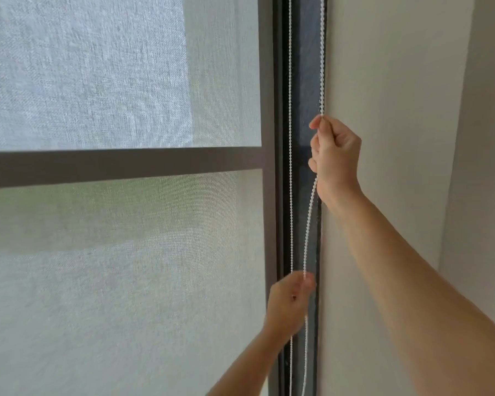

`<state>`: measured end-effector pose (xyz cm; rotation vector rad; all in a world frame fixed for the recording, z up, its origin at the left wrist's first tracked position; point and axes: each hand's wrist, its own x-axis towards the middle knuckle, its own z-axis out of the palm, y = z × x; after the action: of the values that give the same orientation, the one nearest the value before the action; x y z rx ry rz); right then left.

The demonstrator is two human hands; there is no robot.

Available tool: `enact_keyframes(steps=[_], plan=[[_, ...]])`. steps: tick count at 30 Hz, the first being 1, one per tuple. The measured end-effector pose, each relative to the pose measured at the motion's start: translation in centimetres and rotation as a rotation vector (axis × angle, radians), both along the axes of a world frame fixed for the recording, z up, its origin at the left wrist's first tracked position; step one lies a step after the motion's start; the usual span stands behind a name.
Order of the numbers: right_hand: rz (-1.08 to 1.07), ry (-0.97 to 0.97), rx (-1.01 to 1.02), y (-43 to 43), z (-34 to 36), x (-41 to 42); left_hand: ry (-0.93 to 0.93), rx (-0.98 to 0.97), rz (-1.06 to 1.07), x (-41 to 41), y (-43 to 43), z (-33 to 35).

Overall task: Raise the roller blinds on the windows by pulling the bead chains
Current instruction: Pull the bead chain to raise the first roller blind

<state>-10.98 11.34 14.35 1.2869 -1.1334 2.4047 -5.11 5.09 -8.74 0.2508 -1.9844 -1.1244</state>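
Observation:
A pale grey roller blind [120, 252] covers the window and reaches below the frame's bottom edge. Behind it the dark window bars show through. A white bead chain [290, 138] hangs in two strands in the dark gap by the right wall. My right hand [335, 155] is raised and shut on the right strand [322, 52], which runs taut upward from my fingers. Below that hand the strand slackens and curves down to my left hand [290, 301], which is shut on it near the blind's right edge. The left strand passes straight down beside my left hand.
A dark window frame post [277, 81] stands at the blind's right edge. A plain cream wall [397, 81] fills the right side, meeting another wall at a corner [466, 110] farther right.

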Motion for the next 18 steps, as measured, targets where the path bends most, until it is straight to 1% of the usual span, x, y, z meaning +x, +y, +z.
enact_keyframes(steps=[2, 4, 6, 8, 10, 12, 14, 16, 18], plan=[[0.032, -0.033, 0.021, 0.7, -1.1, 0.2, 0.001, 0.077, -0.029, 0.8, -1.4, 3.0], [-0.024, -0.035, 0.069, 1.4, -3.5, 0.2, 0.096, 0.149, -0.022, 1.6, -2.4, 7.9], [-0.069, -0.028, 0.115, 1.4, -6.8, 0.3, 0.177, 0.128, -0.042, 2.1, -2.5, 13.3], [-0.081, -0.041, 0.176, 1.4, -10.1, 0.7, 0.199, 0.12, -0.087, 2.1, -1.6, 17.8], [-0.07, -0.06, 0.225, 1.0, -13.6, 1.3, 0.197, 0.073, -0.144, 1.8, -0.2, 20.5], [-0.082, -0.066, 0.279, 0.3, -17.5, 1.8, 0.25, 0.066, -0.227, 1.1, 1.3, 20.9], [-0.111, -0.073, 0.365, -0.1, -21.3, 2.0, 0.357, 0.115, -0.218, 0.2, 2.3, 18.9], [-0.113, -0.08, 0.459, -0.1, -25.2, 2.1, 0.457, 0.093, -0.095, -0.1, 2.6, 14.9], [-0.126, -0.053, 0.575, 0.1, -29.3, 2.3, 0.476, 0.072, 0.047, 0.1, 1.8, 10.1]])
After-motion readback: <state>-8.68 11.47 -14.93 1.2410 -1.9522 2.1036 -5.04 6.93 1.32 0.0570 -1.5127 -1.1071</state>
